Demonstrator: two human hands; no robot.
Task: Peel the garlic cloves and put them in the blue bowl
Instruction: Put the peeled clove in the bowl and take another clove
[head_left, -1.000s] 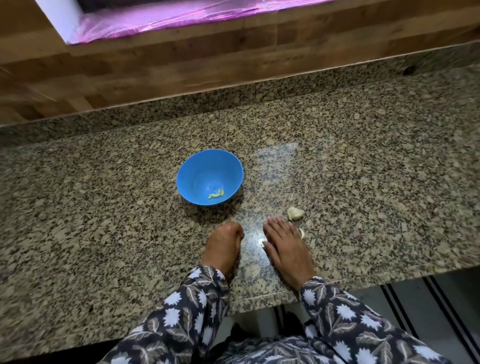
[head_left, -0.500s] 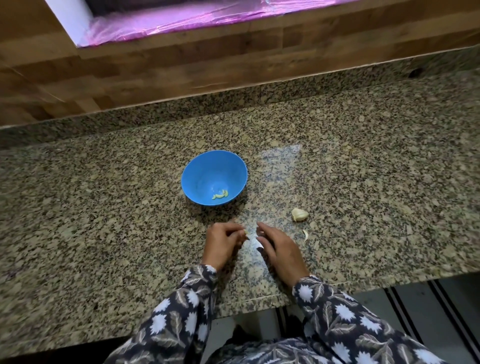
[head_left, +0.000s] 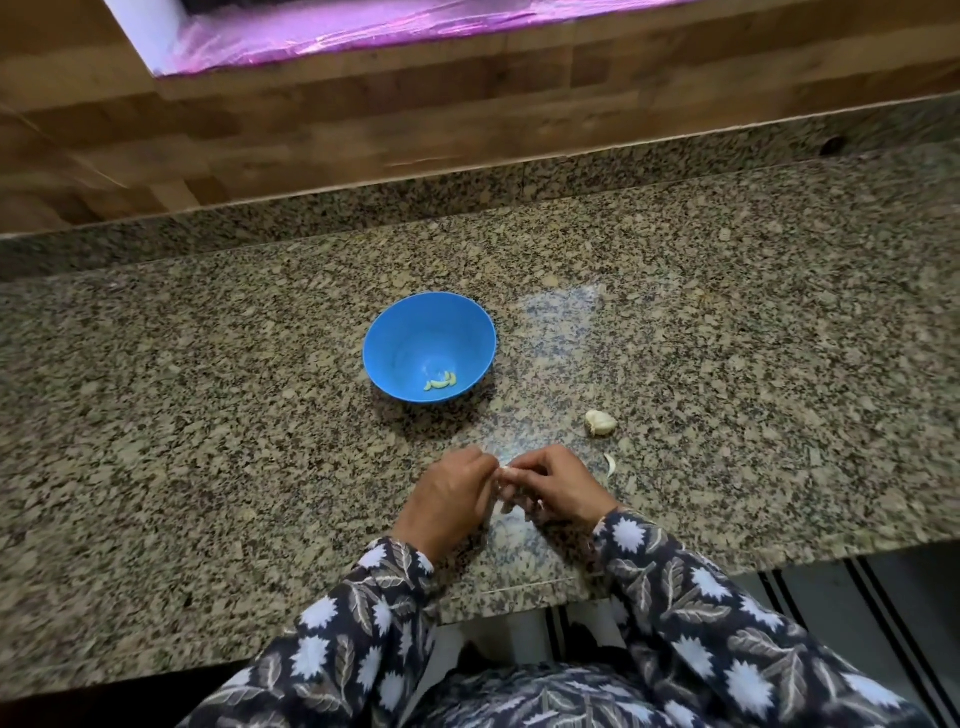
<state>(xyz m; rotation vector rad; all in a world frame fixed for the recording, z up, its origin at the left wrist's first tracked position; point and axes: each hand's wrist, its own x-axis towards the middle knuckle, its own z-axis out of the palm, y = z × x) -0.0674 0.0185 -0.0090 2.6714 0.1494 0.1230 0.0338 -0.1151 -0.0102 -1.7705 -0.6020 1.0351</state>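
A speckled granite desk (head_left: 727, 312) is backed by a wood-panelled wall (head_left: 467, 119), with a pink-lit ledge (head_left: 363, 31) seen above it. Striped floor (head_left: 831, 597) is seen past the near edge at the right. A bowl (head_left: 402, 338) is set mid-desk, and a few peeled cloves (head_left: 441, 384) lie in it. Near the near edge a clove (head_left: 506, 472) is pinched between the left hand (head_left: 449, 499) and the right hand (head_left: 563, 486), the fingers of both curled onto it. A garlic piece (head_left: 601, 422) and a peel (head_left: 611, 464) are left just right of the hands, apart from the bowl.

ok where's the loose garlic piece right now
Head view: the garlic piece lies on the counter, right of the blue bowl and just beyond the right hand.
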